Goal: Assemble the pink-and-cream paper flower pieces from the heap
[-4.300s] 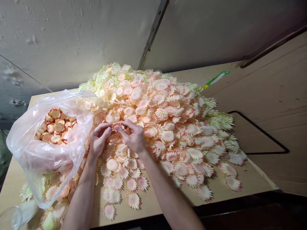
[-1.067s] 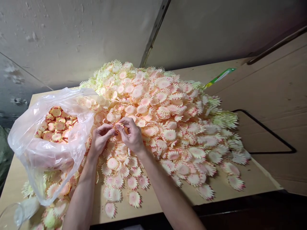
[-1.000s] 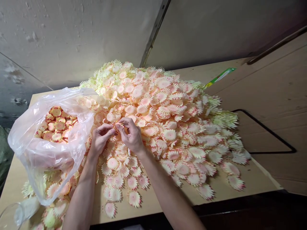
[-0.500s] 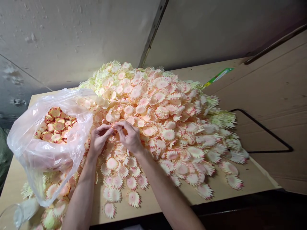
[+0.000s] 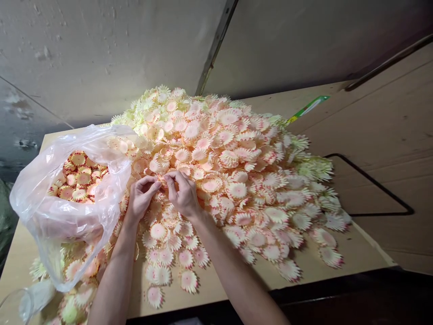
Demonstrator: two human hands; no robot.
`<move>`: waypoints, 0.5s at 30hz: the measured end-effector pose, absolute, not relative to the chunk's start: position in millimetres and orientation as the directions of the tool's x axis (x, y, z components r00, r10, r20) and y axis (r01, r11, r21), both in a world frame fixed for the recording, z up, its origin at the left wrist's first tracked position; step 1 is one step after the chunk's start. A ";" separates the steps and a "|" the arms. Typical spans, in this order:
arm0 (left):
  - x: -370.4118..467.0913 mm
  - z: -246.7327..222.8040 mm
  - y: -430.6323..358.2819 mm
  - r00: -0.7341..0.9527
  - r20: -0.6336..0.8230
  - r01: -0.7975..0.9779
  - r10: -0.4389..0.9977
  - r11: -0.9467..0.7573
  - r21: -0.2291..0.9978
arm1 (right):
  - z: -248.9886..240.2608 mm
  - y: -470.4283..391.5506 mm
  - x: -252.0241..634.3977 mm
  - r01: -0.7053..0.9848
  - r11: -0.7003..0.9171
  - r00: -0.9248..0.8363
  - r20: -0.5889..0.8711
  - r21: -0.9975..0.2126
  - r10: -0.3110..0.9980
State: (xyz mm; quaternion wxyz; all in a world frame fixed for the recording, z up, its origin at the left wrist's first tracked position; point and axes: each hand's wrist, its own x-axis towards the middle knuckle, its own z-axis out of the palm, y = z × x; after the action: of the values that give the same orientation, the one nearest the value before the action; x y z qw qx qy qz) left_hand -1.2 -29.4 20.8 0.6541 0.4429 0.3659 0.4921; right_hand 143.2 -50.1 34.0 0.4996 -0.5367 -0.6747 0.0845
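My left hand [image 5: 142,198] is closed, thumb and index finger pinched together, above the near left part of a big pile of artificial flower petal discs [image 5: 237,189]. Facing it, my right hand [image 5: 183,195] is pinched too, its fingertips a short gap from the left ones. Between them sits a small frilly petal piece [image 5: 161,180], mostly covered by the fingers and hard to tell from the pile behind. The discs are cream with pink centres and pink-tipped edges. Left of my hands, a translucent plastic bag [image 5: 50,212] stands open, holding tightly curled red-edged flowers [image 5: 83,178].
More discs [image 5: 81,293] lie under and in front of the bag on the wooden table [image 5: 216,293]. A clear cup [image 5: 20,307] is at the near left corner. A green packet [image 5: 309,108] sticks out behind the pile. A black metal bracket [image 5: 379,180] is at the right, and a wall [image 5: 118,54] behind.
My right fingertips have shifted slightly to the right, widening the gap to my left fingertips. The pile and the bag look the same.
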 end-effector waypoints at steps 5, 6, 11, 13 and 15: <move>-2.8 20.7 -29.8 0.223 -0.054 -0.324 0.973 0.126 0.938 | 41.3 -49.7 149.9 0.494 0.301 0.239 0.460 -0.816 0.855; -2.9 21.2 -29.8 0.218 -0.055 -0.329 0.974 0.127 0.936 | 44.3 -49.7 151.9 0.465 0.303 0.249 0.451 -0.832 0.857; -1.3 23.9 -29.4 0.185 -0.084 -0.353 0.979 0.146 0.924 | 57.8 -49.7 155.2 0.480 0.465 0.085 0.567 -0.744 0.819; -0.8 23.9 -29.2 0.166 -0.084 -0.373 0.982 0.141 0.917 | 58.6 -49.1 154.2 0.493 0.514 0.023 0.601 -0.702 0.799; -0.7 23.7 -29.0 0.153 -0.081 -0.393 0.985 0.136 0.910 | 57.2 -48.4 153.6 0.474 0.515 0.006 0.588 -0.714 0.809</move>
State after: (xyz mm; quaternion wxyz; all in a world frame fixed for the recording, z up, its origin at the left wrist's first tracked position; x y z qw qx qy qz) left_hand -0.7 -29.0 23.7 0.6512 0.3906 0.3790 0.5288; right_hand 153.6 -48.4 57.2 0.5340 -0.4667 -0.6873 0.1568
